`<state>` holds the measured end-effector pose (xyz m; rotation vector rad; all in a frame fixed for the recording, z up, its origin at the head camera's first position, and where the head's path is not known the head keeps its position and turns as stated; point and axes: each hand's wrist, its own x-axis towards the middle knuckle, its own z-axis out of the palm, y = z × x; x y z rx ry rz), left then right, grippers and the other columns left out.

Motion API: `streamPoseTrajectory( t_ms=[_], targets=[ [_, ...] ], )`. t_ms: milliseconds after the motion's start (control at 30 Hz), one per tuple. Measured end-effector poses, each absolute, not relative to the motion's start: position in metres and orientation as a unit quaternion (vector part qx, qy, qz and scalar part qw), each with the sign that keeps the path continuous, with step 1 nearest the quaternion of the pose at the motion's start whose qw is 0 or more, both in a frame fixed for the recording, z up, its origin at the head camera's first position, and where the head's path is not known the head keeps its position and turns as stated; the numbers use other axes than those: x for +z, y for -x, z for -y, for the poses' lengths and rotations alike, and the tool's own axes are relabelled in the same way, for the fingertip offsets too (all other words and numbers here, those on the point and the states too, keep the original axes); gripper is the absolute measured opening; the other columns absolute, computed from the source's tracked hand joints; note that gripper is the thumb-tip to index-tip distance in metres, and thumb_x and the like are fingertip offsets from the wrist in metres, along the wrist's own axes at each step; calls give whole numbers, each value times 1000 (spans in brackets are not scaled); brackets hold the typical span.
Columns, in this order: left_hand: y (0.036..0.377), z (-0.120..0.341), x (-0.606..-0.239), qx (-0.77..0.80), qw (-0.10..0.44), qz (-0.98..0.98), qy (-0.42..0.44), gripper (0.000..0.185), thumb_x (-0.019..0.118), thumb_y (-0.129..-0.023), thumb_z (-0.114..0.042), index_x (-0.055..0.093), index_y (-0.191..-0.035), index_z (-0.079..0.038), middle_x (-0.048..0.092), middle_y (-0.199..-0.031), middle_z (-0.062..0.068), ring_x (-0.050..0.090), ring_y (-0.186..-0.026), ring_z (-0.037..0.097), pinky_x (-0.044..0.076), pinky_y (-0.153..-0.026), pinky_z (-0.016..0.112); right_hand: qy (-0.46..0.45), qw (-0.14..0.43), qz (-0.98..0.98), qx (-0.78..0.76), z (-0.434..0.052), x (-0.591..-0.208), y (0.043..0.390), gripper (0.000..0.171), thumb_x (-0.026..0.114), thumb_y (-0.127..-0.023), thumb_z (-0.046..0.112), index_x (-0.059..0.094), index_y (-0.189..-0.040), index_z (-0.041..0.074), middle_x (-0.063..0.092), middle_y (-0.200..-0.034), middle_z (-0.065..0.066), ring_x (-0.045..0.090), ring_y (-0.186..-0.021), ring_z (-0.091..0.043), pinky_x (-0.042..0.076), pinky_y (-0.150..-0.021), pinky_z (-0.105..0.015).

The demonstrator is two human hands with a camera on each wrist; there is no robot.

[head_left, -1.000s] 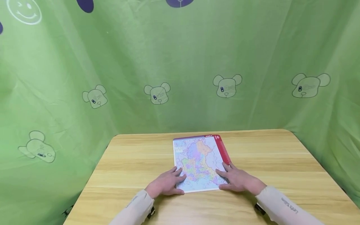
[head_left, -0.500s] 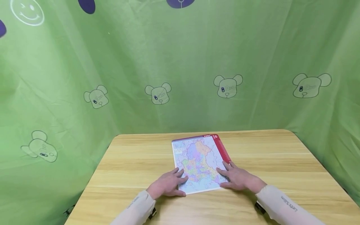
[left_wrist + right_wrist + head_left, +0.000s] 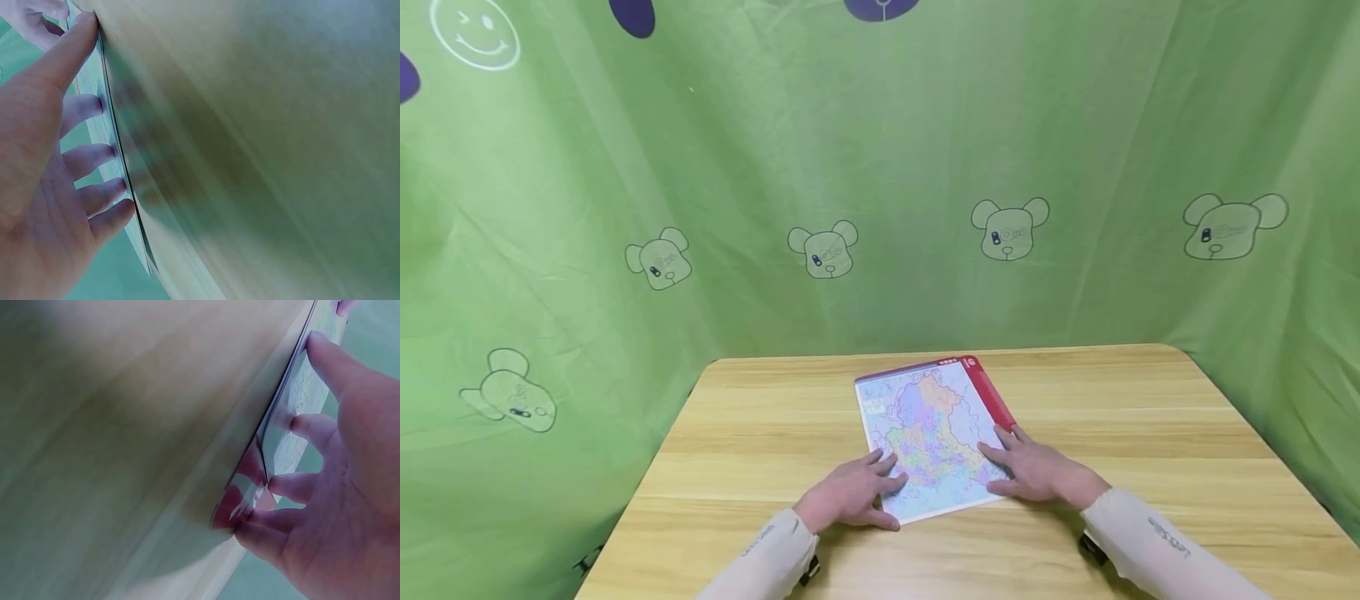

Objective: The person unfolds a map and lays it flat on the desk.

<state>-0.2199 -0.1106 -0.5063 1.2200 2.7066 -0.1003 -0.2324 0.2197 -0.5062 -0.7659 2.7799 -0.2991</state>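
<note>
A colourful printed map point(image 3: 925, 442) with a red border lies flat on the table, turned slightly anticlockwise. My left hand point(image 3: 853, 492) rests on its near left corner, fingers spread and thumb along the near edge. On the right, my right hand point(image 3: 1033, 471) touches the map's side and red border with spread fingers. In the left wrist view, the fingertips of my left hand point(image 3: 44, 150) meet the map's thin edge point(image 3: 107, 81). The right wrist view shows the fingertips of my right hand point(image 3: 362, 469) against the map point(image 3: 284, 406), whose layers part slightly near the red corner.
The wooden table point(image 3: 760, 425) extends on all sides of the map. A green curtain point(image 3: 910, 125) printed with bear heads hangs behind the table and along both sides.
The map has turned a little anticlockwise under my hands. My left hand has shifted slightly right and nearer, while my right hand has moved slightly away from me.
</note>
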Motion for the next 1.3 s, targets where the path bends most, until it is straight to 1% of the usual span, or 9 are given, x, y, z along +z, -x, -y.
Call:
streamPoseTrajectory(
  t_ms=[367,600,800,1000,1300],
  targets=[
    [218,104,-505,-33,85,-902,-422,76,51,-83,-67,40,-144,-23,27,-152,11,25,-138,32,25,-111,37,255,119,-954,-103,-218,-505,243,73,54,-89,57,42,-144,10,22,-149,-31,17,-131,-57,31,-98,-66],
    [218,98,-504,-45,72,-894,-440,74,51,-83,-67,43,-142,-23,30,-151,10,28,-137,32,27,-111,35,257,120,-954,-101,-217,-505,247,73,53,-89,57,41,-144,10,21,-149,-31,16,-132,-57,29,-100,-66],
    [216,93,-504,-41,76,-888,-452,71,52,-84,-64,45,-141,-21,32,-150,10,30,-137,31,28,-110,34,262,114,-953,-99,-216,-507,253,72,53,-90,54,41,-143,8,20,-148,-33,14,-132,-58,29,-100,-65],
    [216,90,-507,-44,77,-890,-448,70,51,-85,-63,45,-142,-22,32,-150,9,29,-137,31,27,-110,34,262,110,-954,-100,-216,-510,257,72,54,-90,55,42,-143,8,21,-147,-34,16,-131,-58,29,-99,-66],
    [215,85,-508,-46,72,-888,-452,67,48,-87,-63,45,-141,-25,33,-150,9,30,-136,30,29,-110,34,257,110,-954,-105,-215,-511,263,69,54,-91,52,42,-143,8,22,-147,-34,15,-132,-57,24,-102,-66]
  ],
)
